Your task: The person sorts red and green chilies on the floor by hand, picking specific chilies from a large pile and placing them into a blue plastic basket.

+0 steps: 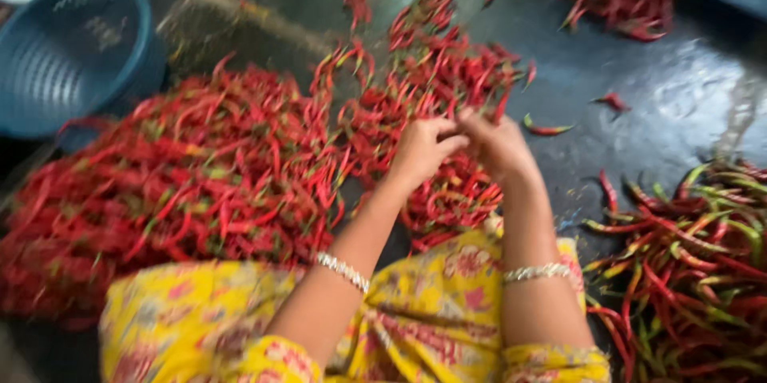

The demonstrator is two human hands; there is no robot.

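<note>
The left hand [422,150] and the right hand [497,143] are held together, fingertips touching, above a heap of red chillies [208,183] spread over the dark floor [663,95]. The fingers are curled narrowly, but whether a chilli is pinched between them cannot be told through the blur. A silver bracelet [342,270] is worn on each wrist. A blue basket [68,51] is set at the far left corner. A second pile of mixed red and green chillies [695,255] lies by the right edge, and yellow flowered cloth [431,311] covers the lap at the near edge.
</note>
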